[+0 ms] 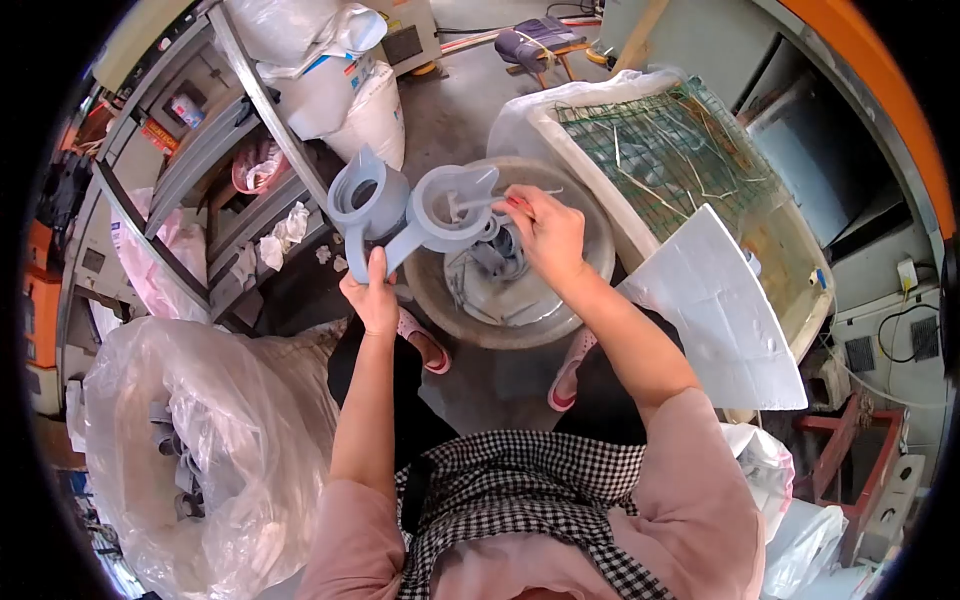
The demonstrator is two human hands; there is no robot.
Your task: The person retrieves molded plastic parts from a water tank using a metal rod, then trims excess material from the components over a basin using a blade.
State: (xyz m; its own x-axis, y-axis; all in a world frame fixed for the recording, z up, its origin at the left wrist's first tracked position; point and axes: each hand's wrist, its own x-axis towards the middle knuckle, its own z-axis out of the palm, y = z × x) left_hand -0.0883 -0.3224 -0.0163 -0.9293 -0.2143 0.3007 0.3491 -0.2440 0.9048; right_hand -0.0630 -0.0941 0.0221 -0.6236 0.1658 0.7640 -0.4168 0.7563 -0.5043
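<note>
Where hands (pixel 548 232) part, one jug (pixel 447 240) sits.

The person wears a pale pink top (pixel 705 490), its short sleeve (pixel 345 520) loose on either arm. Over it lies a garment (pixel 510 490) in small black-and-white checks, gathered in soft folds. The trousers (pixel 405 385) are black, the shoes (pixel 562 395) pink with redder edges. Left grip (pixel 370 298) and right grip (pixel 548 235) are bare hands.
</note>
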